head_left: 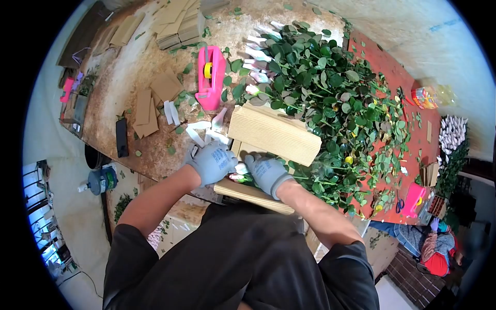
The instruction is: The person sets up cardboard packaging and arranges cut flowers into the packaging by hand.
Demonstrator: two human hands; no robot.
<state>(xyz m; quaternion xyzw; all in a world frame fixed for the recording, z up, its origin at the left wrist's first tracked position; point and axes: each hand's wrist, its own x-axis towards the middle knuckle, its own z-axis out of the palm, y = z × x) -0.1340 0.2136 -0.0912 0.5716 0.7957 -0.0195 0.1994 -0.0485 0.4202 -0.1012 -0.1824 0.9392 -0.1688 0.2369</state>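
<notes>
Both hands wear pale grey gloves. My left hand (212, 162) is at the left end of an opened corrugated cardboard wrap (274, 133), its fingers curled beside some rose buds (237, 177); what they pinch is hidden. Just right of the buds, my right hand (266, 172) reaches into the wrap with its fingers apart, above stems and leaves. The wrap's lower flap (253, 196) lies along the table edge, near my body. White paper strips (195, 135) and one bud in a white sleeve (218, 120) lie beyond my left hand.
A pink tape dispenser (211, 77) stands beyond the wrap. Leafy roses (330, 103) cover the right side. Cardboard pieces (146, 112) and a stack of sheets (180, 26) lie left. A black object (122, 137) rests near the left edge. Scissors (400, 205) lie far right, near a person in red (438, 262).
</notes>
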